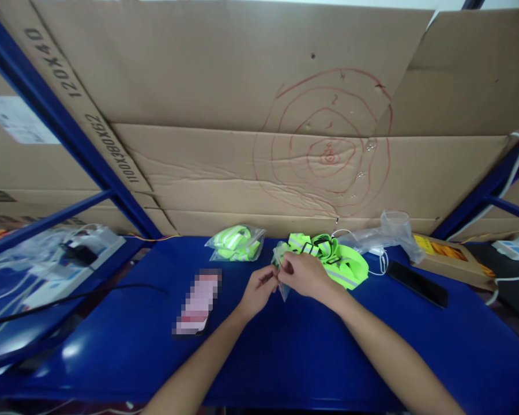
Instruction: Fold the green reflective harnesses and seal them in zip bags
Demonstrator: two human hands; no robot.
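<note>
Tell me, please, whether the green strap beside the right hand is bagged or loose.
Loose: the green strap lies in bare loops on the table.

Glare spotted the counter near its front left corner in soft light; pixelation masked a phone.
</note>
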